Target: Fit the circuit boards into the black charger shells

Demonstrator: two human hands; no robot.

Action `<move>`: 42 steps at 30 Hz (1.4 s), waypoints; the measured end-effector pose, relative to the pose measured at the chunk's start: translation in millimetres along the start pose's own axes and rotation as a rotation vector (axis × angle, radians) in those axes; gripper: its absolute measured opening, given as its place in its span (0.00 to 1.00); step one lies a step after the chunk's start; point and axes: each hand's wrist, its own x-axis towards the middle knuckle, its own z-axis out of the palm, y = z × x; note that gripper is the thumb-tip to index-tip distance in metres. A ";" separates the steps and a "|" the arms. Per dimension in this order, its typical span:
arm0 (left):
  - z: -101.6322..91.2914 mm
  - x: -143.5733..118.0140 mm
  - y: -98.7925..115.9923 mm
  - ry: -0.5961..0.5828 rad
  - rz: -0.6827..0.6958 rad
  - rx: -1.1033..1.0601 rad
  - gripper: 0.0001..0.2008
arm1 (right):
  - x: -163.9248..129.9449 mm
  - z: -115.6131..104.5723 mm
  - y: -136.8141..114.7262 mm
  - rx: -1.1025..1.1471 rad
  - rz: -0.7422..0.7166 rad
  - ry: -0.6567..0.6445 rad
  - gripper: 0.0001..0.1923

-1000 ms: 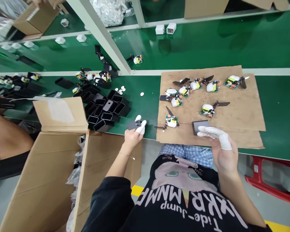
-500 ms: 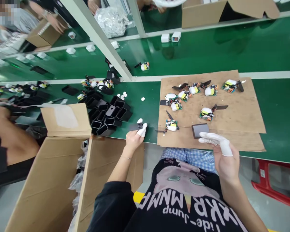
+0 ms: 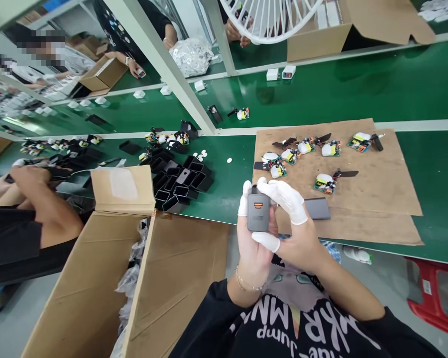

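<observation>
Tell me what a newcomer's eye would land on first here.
First, the gray case held between the left hand and right hand, mid-view, its orange slot facing the camera. Then the big open cardboard box at lower left, and the black cases clustered on the green table left of the hands. After that, circuit boards on the flat cardboard.

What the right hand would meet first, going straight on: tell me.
The right hand would press into the gray charger it holds; beyond, probably the left hand, though depth is unclear.
</observation>
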 end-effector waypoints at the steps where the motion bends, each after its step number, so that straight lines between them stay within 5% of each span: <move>1: 1.6 -0.6 4.0 0.010 -0.063 -0.087 0.30 | -0.8 -1.6 -0.1 -0.007 0.000 0.005 0.36; 7: 23.5 2.2 26.5 0.210 -0.346 -0.556 0.26 | -4.5 -6.1 2.5 -0.063 0.023 0.020 0.34; 10: 30.0 3.6 23.3 0.337 -0.240 -0.625 0.23 | -5.0 -7.1 6.7 -0.165 -0.125 0.035 0.38; 12: 25.3 3.9 19.6 0.319 -0.003 -0.468 0.21 | -8.4 -7.3 12.5 -0.271 -0.220 0.038 0.41; 14: 14.0 2.9 20.7 0.172 0.217 -0.103 0.19 | -14.1 -5.8 21.6 -0.324 -0.178 0.037 0.42; 18: -14.6 -6.4 40.1 -0.193 0.396 0.742 0.21 | -25.0 3.3 47.7 -0.097 0.150 0.071 0.38; 20: -26.1 -12.8 48.0 -0.233 0.499 0.854 0.20 | -27.7 8.6 59.4 0.150 0.304 0.149 0.35; 23: -34.8 -16.8 44.8 -0.051 0.558 0.575 0.18 | -29.5 15.3 64.3 0.500 0.421 0.258 0.33; 28: -28.2 9.3 16.1 -0.064 0.199 0.284 0.44 | -16.8 16.0 42.7 0.524 0.369 0.060 0.25; 32: -38.9 53.8 11.4 0.060 0.169 0.119 0.42 | 45.8 -8.5 54.4 -0.014 0.095 -0.311 0.19; 35: -58.8 89.1 24.4 0.021 0.142 0.221 0.37 | 126.6 -30.2 104.6 -0.325 0.154 -0.533 0.18; 39: -71.3 126.3 45.4 0.016 0.170 0.501 0.25 | 227.6 -33.2 192.6 -0.587 0.358 -0.508 0.21; 42: -67.0 147.3 56.0 0.013 0.190 0.579 0.21 | 270.1 -16.2 240.1 -0.692 0.412 -0.515 0.20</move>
